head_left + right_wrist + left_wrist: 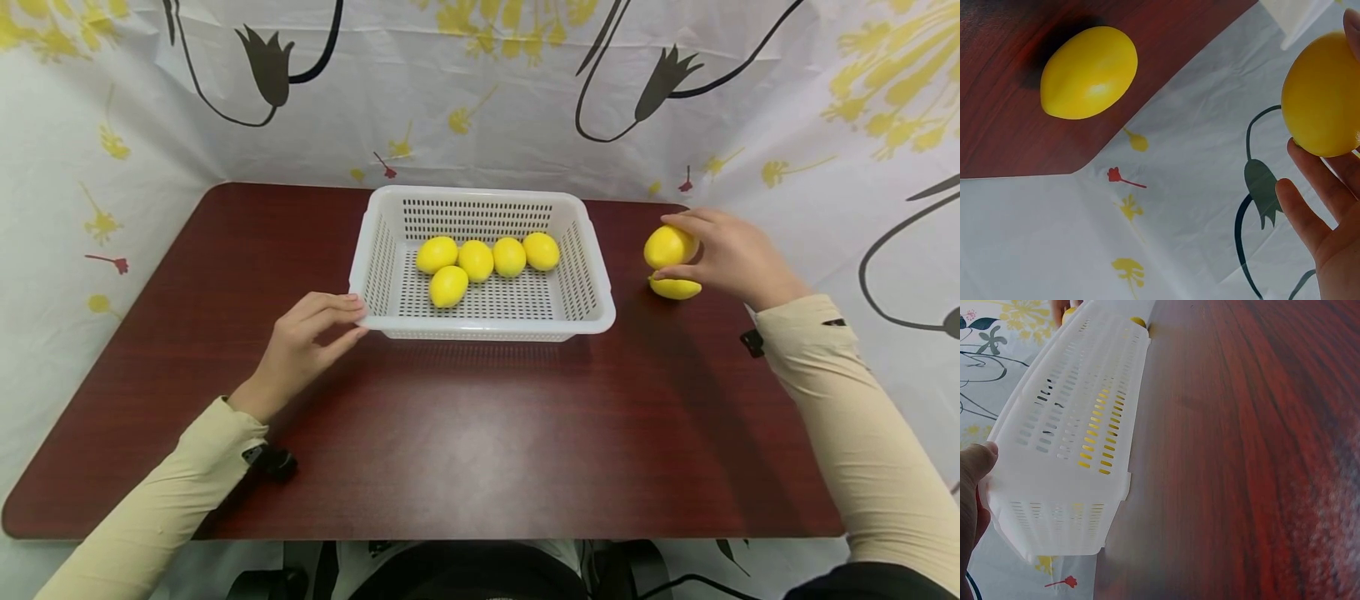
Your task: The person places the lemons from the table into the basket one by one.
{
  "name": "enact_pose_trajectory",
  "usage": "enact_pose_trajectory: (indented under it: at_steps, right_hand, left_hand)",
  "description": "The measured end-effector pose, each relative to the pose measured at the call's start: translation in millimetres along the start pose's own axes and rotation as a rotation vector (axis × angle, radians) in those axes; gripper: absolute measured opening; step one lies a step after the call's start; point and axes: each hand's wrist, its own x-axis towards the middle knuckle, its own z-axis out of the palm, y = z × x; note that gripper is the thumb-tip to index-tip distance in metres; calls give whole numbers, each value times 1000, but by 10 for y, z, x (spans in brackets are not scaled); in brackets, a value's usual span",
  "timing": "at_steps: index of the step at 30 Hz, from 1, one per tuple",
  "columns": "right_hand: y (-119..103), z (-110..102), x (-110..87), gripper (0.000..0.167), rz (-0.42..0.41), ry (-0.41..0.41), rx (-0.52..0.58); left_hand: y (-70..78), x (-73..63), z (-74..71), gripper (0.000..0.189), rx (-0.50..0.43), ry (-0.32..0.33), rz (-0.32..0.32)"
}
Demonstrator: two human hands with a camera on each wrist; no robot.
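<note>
A white plastic basket point(480, 323) with slotted walls stands at the back middle of the table, several yellow lemons point(476, 261) lying on its floor. My left hand point(303, 342) grips the basket's front left corner, thumb below the rim and fingers on top; the left wrist view shows the thumb at the basket's edge. On the right, my right hand point(731, 254) holds one lemon point(1322, 97) between thumb and fingers, raised off the table. Another lemon point(1089, 73) lies on the table just below it, partly overlapped by the held one in the head view.
The dark red wooden table point(465, 442) has its back edge close behind the basket. A white cloth point(487, 108) printed with flowers hangs behind and at both sides. The table's right edge runs near the lemon lying there.
</note>
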Motion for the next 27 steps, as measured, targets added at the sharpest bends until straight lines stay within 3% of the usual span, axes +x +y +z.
enact_pose_trajectory:
  at_steps: [27]
  right_hand:
    - [-361,-28,439,85,-21,-101,-40]
  left_hand:
    - [17,3,0,40,17,-1,-2]
